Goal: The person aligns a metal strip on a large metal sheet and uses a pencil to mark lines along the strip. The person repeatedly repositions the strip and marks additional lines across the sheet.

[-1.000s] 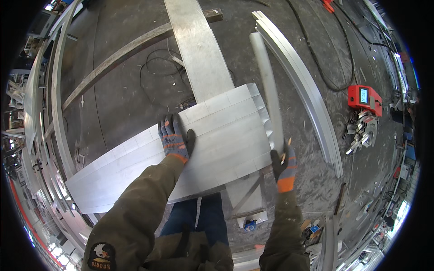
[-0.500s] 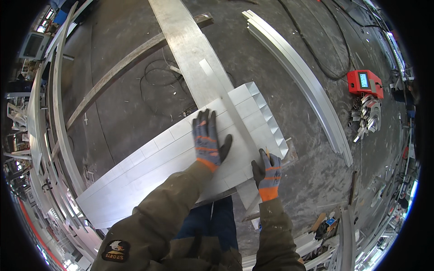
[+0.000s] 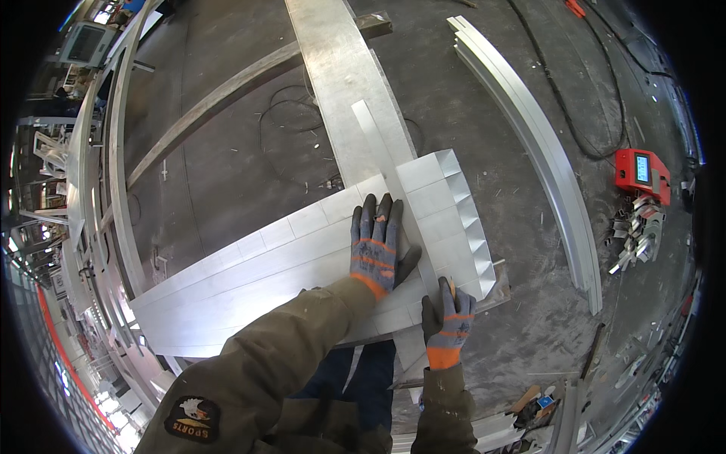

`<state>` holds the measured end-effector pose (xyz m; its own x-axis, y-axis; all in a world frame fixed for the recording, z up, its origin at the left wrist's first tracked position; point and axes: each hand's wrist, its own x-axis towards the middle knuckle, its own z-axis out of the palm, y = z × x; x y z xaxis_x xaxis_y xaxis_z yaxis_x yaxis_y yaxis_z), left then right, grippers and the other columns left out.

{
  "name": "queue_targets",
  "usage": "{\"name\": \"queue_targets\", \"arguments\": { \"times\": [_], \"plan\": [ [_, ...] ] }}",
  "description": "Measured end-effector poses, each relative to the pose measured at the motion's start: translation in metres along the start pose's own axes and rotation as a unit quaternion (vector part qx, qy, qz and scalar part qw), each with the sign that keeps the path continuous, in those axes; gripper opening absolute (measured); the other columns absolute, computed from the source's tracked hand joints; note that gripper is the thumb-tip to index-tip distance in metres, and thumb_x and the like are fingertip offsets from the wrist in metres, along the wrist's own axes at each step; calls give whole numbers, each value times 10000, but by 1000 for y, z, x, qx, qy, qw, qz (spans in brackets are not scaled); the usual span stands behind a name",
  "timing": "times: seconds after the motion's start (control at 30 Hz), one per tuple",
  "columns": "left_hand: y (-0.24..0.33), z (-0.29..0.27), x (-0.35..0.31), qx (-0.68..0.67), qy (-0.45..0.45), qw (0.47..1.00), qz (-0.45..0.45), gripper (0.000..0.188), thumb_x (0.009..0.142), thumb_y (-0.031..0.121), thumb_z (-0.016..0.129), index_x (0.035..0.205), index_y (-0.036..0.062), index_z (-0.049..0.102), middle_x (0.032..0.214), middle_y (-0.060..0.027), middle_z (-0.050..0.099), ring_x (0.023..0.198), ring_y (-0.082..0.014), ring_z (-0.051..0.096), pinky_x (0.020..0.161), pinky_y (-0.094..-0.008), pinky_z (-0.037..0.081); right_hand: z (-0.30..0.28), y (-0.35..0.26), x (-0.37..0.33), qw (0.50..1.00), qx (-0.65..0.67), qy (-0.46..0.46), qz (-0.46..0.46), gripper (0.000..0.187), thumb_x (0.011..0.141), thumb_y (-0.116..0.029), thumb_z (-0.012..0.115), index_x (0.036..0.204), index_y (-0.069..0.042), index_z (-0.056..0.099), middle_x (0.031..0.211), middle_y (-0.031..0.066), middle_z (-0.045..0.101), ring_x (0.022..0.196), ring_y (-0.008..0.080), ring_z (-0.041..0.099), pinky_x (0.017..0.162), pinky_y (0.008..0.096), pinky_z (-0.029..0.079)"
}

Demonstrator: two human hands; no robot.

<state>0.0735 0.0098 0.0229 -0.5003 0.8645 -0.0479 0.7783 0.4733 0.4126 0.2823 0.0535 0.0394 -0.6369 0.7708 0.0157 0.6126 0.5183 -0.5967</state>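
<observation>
Dark floor [image 3: 522,227], silver panel [image 3: 265,272] under hands [image 3: 374,253] [image 3: 454,325], strip [image 3: 392,181] between

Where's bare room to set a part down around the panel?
Bare floor between the panel and the profiles on the right. More between panel and beam, except where a thin cable loops. Crowded: the panel's right half, with left hand, right hand and strip; also the scrap pile below the red box.

The dark floor [image 3: 227,181] is carrying a silver profile [image 3: 546,151] right of the broad metal plank [image 3: 333,60], with a red device [image 3: 641,175] and metal offcuts [image 3: 639,234] resting farther right, while the plank is bearing a silver panel [image 3: 318,257] across its near end.
</observation>
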Motion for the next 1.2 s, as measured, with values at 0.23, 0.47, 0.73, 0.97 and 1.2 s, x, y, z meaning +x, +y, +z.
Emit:
{"name": "queue_targets", "arguments": {
  "times": [0.23, 0.47, 0.73, 0.97, 1.2],
  "plan": [
    [-2, 2, -1, 6, -6, 1000, 6, 953, 904, 460, 706, 1591, -79, 325, 1643, -319, 307, 1528, -552, 238, 1251, -673, 187, -3, 5, 1, 1000, 9, -12, -7, 557, 835, -157, 838, 1359, -39, 690, 1197, 155, 634, 1047, 366, 578, 871, 469, 531],
    [-1, 1, -1, 24, 4, 1000, 6, 973, 879, 443, 721, 1598, -74, 317, 1633, -318, 313, 1532, -546, 235, 1257, -672, 173, -10, 0, 8, 999, 19, -25, -1, 531, 839, -113, 848, 1337, -16, 693, 1191, 163, 640, 1047, 381, 593, 893, 486, 532],
    [0, 2, 1, 25, 9, 1000, 1, 988, 834, 318, 743, 1627, -41, 276, 1639, -274, 321, 1545, -503, 235, 1264, -647, 176, -45, 23, -36, 996, 17, -12, 89, 582, 762, -177, 917, 1295, -51, 720, 1128, 180, 634, 1014, 392, 606, 854, 490, 520],
    [-3, 8, 0, 40, 40, 998, 13, 983, 827, 303, 747, 1630, -21, 281, 1645, -238, 337, 1550, -474, 264, 1263, -629, 201, -28, 37, -74, 996, 21, -29, 76, 550, 790, -181, 899, 1282, -19, 715, 1148, 190, 644, 1071, 399, 604, 891, 499, 530],
    [-5, 9, 0, 16, 24, 999, 14, 948, 882, 367, 721, 1615, -51, 286, 1637, -299, 325, 1539, -530, 234, 1263, -654, 154, -27, 37, -75, 996, 32, -28, 72, 523, 806, -125, 878, 1284, -1, 706, 1183, 206, 644, 1066, 425, 608, 911, 507, 528]
  ]
}}
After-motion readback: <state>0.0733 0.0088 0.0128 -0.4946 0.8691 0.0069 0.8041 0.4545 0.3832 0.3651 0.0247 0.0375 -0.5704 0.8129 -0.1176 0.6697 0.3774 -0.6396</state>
